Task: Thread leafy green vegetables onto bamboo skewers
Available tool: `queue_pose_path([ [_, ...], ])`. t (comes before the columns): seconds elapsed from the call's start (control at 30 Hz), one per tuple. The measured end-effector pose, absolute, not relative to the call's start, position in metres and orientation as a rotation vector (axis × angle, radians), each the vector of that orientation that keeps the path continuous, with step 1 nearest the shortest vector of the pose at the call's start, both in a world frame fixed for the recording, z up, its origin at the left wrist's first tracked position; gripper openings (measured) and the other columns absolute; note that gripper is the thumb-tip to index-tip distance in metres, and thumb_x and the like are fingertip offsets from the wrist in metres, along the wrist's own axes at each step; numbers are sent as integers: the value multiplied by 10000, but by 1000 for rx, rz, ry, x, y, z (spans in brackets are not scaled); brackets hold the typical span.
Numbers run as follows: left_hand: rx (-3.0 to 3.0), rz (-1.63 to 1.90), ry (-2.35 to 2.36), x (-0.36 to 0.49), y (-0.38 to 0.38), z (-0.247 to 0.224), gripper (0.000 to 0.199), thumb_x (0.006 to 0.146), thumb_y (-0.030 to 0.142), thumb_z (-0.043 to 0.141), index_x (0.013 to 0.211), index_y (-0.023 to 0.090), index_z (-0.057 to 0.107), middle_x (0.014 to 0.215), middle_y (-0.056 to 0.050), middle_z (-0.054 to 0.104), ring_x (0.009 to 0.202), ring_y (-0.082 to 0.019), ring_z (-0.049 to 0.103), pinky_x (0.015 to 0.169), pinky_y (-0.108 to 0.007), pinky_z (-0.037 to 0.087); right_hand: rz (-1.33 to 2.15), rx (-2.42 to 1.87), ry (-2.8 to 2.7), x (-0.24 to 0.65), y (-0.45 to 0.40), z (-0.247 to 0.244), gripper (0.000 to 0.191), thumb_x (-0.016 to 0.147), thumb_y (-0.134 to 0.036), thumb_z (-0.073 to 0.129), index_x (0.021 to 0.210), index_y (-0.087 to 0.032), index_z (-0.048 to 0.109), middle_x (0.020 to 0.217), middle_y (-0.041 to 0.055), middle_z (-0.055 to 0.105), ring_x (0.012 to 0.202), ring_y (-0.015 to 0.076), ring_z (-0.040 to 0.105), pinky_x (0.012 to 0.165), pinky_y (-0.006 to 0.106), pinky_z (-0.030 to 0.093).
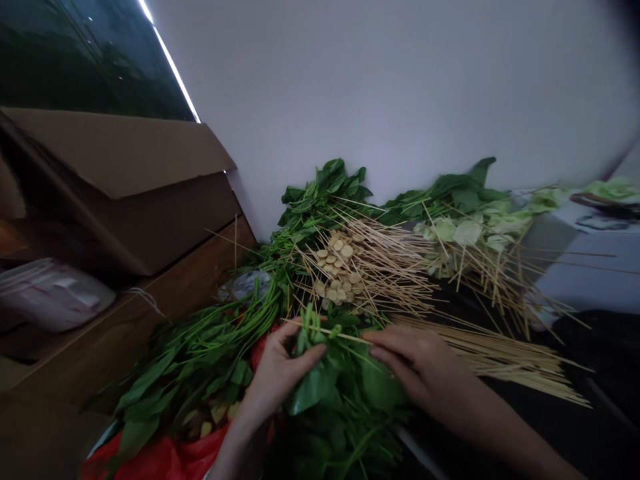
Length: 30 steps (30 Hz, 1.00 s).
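Note:
Between my two hands a thin wooden skewer (353,337) runs through the stems of some leafy greens (320,380). My left hand (283,367) is closed around those greens, thumb towards me. My right hand (415,360) pinches the skewer near its right end, between thumb and fingertips. More loose greens (345,433) lie right below both hands. Just beyond them rests a pile of skewers threaded with round pale slices (340,257). A bundle of bare skewers (515,360) lies to the right of my right hand.
A heap of long-stemmed greens (200,360) lies at left over a red plastic bag (175,457). At the back are more greens (330,183) and skewers with pale green leaves (470,233). An open cardboard box (165,220) stands at left, with a white plastic container (55,293) beside it.

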<state>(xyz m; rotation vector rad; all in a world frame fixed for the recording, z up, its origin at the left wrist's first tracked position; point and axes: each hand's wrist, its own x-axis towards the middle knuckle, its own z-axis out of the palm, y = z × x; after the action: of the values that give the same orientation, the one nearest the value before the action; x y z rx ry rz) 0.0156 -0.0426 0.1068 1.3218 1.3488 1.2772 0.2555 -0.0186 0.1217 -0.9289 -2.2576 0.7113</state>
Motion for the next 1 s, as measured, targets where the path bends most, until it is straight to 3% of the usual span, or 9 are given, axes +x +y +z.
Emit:
queue_pose_path([
  [0.17,1115,1487,1492,-17,-41,115,522,617,391,844,1076,184,704,895,-64,749,711,-183,681,605,-242,557,706,-1016,-2287,279,-9,136,287,986,-312,437,1104,-227,685,1023,44,719,936,183,646,831,304,459],
  [0.37,1073,1696,1617,-37,-41,120,581,555,440,866,1055,189,709,888,-43,742,670,-171,667,564,-224,544,878,-1001,-2356,284,-5,149,310,991,-328,416,932,-205,695,745,3,668,667,131,584,627,237,429],
  [0.47,1113,1700,1615,-34,-41,116,549,581,443,852,1049,191,712,886,-41,738,688,-174,664,577,-221,538,968,-1007,-2321,281,-7,151,324,984,-349,415,889,-192,681,685,-1,630,621,121,548,580,221,411],
  [0.57,1181,1710,1564,-27,-41,114,576,624,403,834,1147,224,676,1006,-49,727,852,-207,682,671,-232,552,1159,-1007,-2187,285,-7,152,336,974,-397,419,915,-177,667,621,-6,593,537,105,493,501,208,379],
  [0.7,1243,1951,1543,-27,-38,112,609,748,388,737,1325,318,556,1291,-21,630,1221,-229,557,969,-271,481,1223,-1030,-1827,304,1,149,343,930,-466,496,961,-170,666,590,-18,563,422,70,398,383,186,287],
  [0.8,1153,2038,1528,-33,-34,110,470,816,406,667,1265,277,609,1216,-39,670,1229,-239,552,1063,-340,419,962,-1032,-1521,322,14,150,291,892,-443,582,1002,-195,687,640,-13,589,433,64,431,371,174,308],
  [1.0,954,1855,1603,-27,-34,109,412,733,435,742,1084,225,690,1021,-40,732,1105,-244,628,970,-329,490,563,-970,-1267,344,74,151,219,863,-370,614,994,-213,691,708,10,632,477,89,472,407,206,357],
])
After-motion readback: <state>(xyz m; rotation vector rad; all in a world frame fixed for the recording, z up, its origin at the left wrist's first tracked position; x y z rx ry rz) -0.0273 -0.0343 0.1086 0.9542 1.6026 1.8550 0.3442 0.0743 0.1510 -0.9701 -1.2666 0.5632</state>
